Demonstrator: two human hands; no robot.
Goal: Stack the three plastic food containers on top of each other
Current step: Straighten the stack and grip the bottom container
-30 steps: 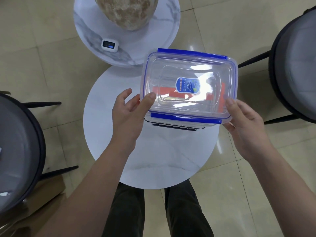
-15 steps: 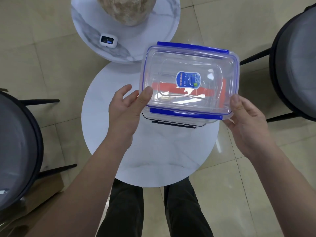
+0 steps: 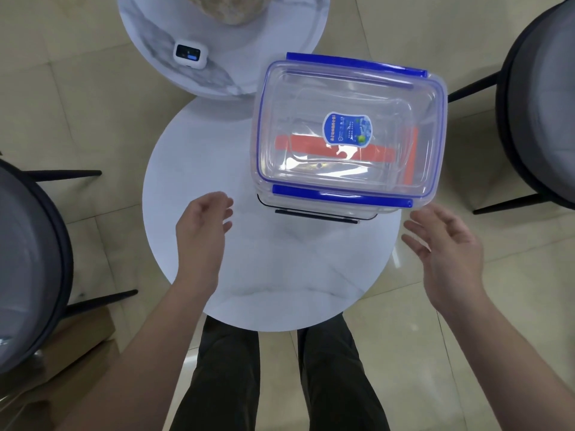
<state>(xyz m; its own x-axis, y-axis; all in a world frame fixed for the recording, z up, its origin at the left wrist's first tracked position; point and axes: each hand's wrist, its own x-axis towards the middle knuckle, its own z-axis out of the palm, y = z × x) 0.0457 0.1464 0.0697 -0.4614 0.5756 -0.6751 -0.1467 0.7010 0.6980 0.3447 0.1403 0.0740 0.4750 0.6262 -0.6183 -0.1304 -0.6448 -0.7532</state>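
- The blue-clipped box point(image 3: 350, 132) is sitting on top of the stack on the round white table point(image 3: 217, 169), toward the table's far right, with nothing gripping it.
- Beneath it, an orange clip point(image 3: 308, 146) is showing through the clear plastic, and a black-clipped box point(image 3: 314, 213) is peeking out at the near edge; how squarely the layers are sitting cannot be told from above.
- The left hand point(image 3: 202, 231) is hanging open over the table, near and to the left of the stack, holding nothing and apart from it.
- The right hand point(image 3: 448, 244) is spread open, palm inward, off the table's right edge, also empty and clear of the boxes.
- The stack is reaching past the table's right rim, so a nudge from the right hand would likely be tipping it toward the floor.
- The top box is looking wider than what lies under it; if it is resting off-centre, it may be sliding or rocking once left alone.
- A second marbled table point(image 3: 273, 42) is standing just beyond on the far side, carrying a small white gadget point(image 3: 190, 55); a knock to either table could be shaking the stack.
- Dark chairs point(image 3: 541, 104) are crowding both sides, leaving little elbow room.
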